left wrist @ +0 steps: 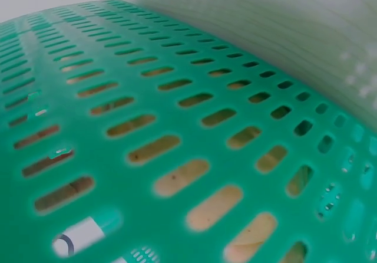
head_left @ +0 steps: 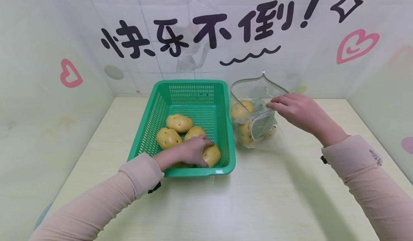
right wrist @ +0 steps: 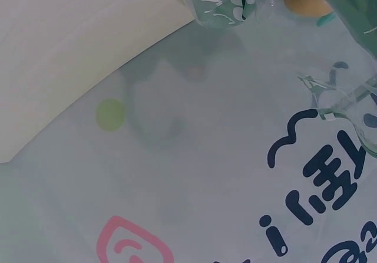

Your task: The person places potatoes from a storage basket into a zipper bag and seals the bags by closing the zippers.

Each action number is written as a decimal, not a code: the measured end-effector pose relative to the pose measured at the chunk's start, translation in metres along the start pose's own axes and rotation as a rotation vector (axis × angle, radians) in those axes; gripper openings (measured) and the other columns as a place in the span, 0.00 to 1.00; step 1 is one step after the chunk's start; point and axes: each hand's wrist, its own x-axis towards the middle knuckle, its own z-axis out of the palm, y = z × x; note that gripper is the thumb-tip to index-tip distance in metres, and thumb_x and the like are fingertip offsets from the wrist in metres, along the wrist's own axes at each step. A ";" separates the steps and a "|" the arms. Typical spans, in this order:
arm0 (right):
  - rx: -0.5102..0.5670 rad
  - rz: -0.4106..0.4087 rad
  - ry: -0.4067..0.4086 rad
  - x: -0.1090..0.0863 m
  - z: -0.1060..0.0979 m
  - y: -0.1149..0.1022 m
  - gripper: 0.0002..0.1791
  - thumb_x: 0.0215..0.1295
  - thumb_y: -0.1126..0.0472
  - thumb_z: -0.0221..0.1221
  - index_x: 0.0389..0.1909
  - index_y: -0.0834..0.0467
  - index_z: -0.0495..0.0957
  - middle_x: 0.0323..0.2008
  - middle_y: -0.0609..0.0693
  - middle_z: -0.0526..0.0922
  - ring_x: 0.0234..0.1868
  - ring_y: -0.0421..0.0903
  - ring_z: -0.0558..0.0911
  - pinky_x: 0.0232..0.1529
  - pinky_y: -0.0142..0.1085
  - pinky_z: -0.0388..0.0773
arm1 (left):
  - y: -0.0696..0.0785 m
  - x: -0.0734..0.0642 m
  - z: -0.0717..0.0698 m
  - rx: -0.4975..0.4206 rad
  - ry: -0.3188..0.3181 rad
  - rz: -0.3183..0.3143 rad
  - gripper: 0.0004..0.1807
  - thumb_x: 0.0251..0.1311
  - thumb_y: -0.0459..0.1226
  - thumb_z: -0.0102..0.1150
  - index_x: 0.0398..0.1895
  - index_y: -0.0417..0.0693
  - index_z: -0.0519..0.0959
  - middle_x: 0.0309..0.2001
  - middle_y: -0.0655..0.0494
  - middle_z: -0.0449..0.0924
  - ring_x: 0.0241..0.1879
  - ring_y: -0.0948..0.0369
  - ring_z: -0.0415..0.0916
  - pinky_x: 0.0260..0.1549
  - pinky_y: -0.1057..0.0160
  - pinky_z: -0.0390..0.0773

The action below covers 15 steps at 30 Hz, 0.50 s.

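Inside the green plastic basket point(head_left: 230, 140), my left hand point(head_left: 193, 150) grips a potato point(head_left: 212, 156) near the front right corner. Several other potatoes point(head_left: 179, 123) lie around that hand, some partly hidden under it. To the right stands a clear zip bag point(head_left: 255, 90) with its mouth spread; potatoes point(head_left: 242, 109) fill its lower part. My right hand point(head_left: 298, 112) pinches the right side of the bag's rim. The left wrist view is mostly the basket's slotted wall point(left wrist: 194, 118), potatoes showing through the slots. In the right wrist view, part of the bag point(right wrist: 221, 6) is at the top.
Basket and bag stand side by side on a pale wooden table point(head_left: 258, 194). Behind them rises a white wall sheet point(head_left: 206, 67) with black lettering and pink hearts. More sheeting point(head_left: 42, 101) closes off the left side, and likewise the right.
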 end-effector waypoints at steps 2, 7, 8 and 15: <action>0.000 -0.001 -0.001 0.000 0.000 0.000 0.23 0.42 0.82 0.62 0.42 0.61 0.82 0.35 0.55 0.86 0.35 0.53 0.84 0.34 0.46 0.81 | -0.001 0.001 -0.001 0.000 -0.004 0.004 0.39 0.45 0.41 0.72 0.63 0.36 0.70 0.56 0.43 0.73 0.50 0.52 0.73 0.51 0.54 0.77; -0.001 -0.002 -0.003 -0.001 0.000 0.001 0.23 0.43 0.81 0.63 0.42 0.61 0.82 0.35 0.55 0.86 0.34 0.52 0.84 0.34 0.46 0.81 | 0.000 0.001 -0.004 -0.027 -0.017 -0.008 0.39 0.46 0.40 0.69 0.64 0.36 0.69 0.59 0.42 0.72 0.51 0.54 0.73 0.53 0.55 0.77; -0.002 -0.002 -0.003 -0.001 0.000 0.001 0.23 0.43 0.80 0.63 0.42 0.61 0.82 0.35 0.55 0.86 0.34 0.52 0.84 0.34 0.46 0.81 | 0.000 0.001 -0.004 -0.034 -0.018 -0.013 0.39 0.46 0.40 0.69 0.64 0.36 0.69 0.60 0.42 0.72 0.52 0.54 0.73 0.54 0.55 0.76; -0.003 0.004 -0.015 -0.002 -0.001 0.001 0.23 0.43 0.81 0.62 0.42 0.61 0.82 0.35 0.55 0.85 0.35 0.53 0.84 0.34 0.46 0.81 | -0.004 0.003 -0.005 -0.130 0.000 -0.012 0.37 0.46 0.38 0.67 0.63 0.33 0.70 0.62 0.42 0.72 0.54 0.54 0.72 0.56 0.56 0.75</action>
